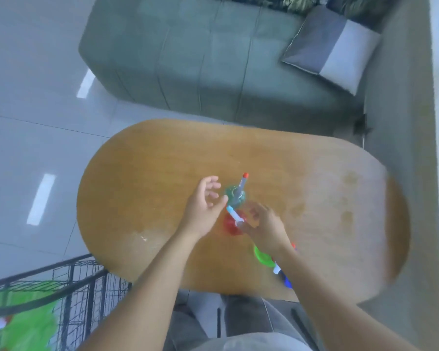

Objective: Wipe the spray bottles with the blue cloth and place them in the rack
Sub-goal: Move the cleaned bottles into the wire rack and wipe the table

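Standing upright near the middle of the frame on the oval wooden table (162, 158) are two spray bottles seen from above: a teal bottle (235, 196) with a grey sprayer and red nozzle tip, and just below it a red bottle (230, 225) with a white sprayer and blue tip. The left hand (204, 206) hangs over the table just left of the teal bottle, fingers spread and loosely curled, holding nothing. The right hand (265, 228) is at the red bottle's sprayer, fingers part-curled and blurred; whether it actually grips the sprayer cannot be told. Lower right of centre, partly hidden by the right forearm, stand a green bottle (262, 257) and a blue bottle (287, 281) near the table's near edge. A black wire rack (84, 282) fills the lower left corner, with something green (23, 323) inside it. A grey-green sofa (200, 59) with a grey cushion (332, 49) crosses the top of the frame.
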Demonstrator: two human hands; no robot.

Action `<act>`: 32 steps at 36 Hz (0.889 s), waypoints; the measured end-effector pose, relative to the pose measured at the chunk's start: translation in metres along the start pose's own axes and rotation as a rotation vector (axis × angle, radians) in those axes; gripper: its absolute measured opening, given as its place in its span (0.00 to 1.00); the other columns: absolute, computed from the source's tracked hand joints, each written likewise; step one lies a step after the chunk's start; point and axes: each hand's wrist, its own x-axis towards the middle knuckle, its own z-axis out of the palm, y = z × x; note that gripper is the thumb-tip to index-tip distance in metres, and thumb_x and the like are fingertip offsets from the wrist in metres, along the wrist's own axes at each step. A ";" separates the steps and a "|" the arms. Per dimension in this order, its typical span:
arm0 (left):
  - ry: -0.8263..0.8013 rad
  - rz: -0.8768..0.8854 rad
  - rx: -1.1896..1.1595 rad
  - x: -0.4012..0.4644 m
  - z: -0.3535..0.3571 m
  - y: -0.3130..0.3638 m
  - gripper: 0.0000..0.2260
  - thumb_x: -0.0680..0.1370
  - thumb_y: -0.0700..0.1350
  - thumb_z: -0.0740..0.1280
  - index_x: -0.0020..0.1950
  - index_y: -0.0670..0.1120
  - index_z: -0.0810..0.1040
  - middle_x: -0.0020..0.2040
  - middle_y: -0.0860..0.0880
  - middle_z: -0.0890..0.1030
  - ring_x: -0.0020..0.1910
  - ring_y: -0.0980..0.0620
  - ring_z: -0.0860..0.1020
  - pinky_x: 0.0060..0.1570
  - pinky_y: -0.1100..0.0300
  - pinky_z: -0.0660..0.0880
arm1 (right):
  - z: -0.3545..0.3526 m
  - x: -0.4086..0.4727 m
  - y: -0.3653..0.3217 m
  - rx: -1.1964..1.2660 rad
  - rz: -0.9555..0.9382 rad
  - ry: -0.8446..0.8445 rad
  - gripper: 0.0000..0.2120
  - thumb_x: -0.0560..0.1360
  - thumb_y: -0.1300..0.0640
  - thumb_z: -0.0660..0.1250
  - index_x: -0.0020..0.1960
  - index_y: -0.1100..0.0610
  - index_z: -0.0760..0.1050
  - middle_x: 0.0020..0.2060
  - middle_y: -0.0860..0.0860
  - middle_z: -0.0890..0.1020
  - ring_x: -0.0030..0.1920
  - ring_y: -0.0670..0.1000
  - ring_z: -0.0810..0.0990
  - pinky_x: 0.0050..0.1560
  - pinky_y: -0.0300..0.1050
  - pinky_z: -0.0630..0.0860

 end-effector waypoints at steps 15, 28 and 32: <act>-0.289 -0.081 0.175 0.073 0.044 -0.011 0.19 0.86 0.48 0.68 0.77 0.51 0.72 0.71 0.53 0.78 0.65 0.54 0.76 0.58 0.69 0.70 | 0.023 0.027 0.031 -0.010 0.038 -0.149 0.18 0.76 0.47 0.74 0.65 0.39 0.80 0.54 0.45 0.77 0.52 0.49 0.80 0.48 0.44 0.75; -0.335 -0.168 0.013 0.076 0.049 -0.010 0.12 0.90 0.46 0.59 0.73 0.57 0.69 0.65 0.46 0.83 0.45 0.49 0.85 0.48 0.62 0.78 | 0.015 0.027 0.037 0.017 0.114 -0.206 0.09 0.73 0.43 0.76 0.50 0.40 0.79 0.53 0.45 0.79 0.49 0.49 0.80 0.47 0.45 0.75; -0.273 -0.197 -0.120 0.063 0.031 -0.007 0.13 0.89 0.43 0.61 0.73 0.54 0.70 0.67 0.41 0.81 0.46 0.46 0.85 0.45 0.68 0.79 | 0.012 0.024 0.028 0.046 0.123 -0.162 0.09 0.73 0.43 0.77 0.51 0.40 0.81 0.48 0.46 0.82 0.42 0.47 0.79 0.40 0.41 0.70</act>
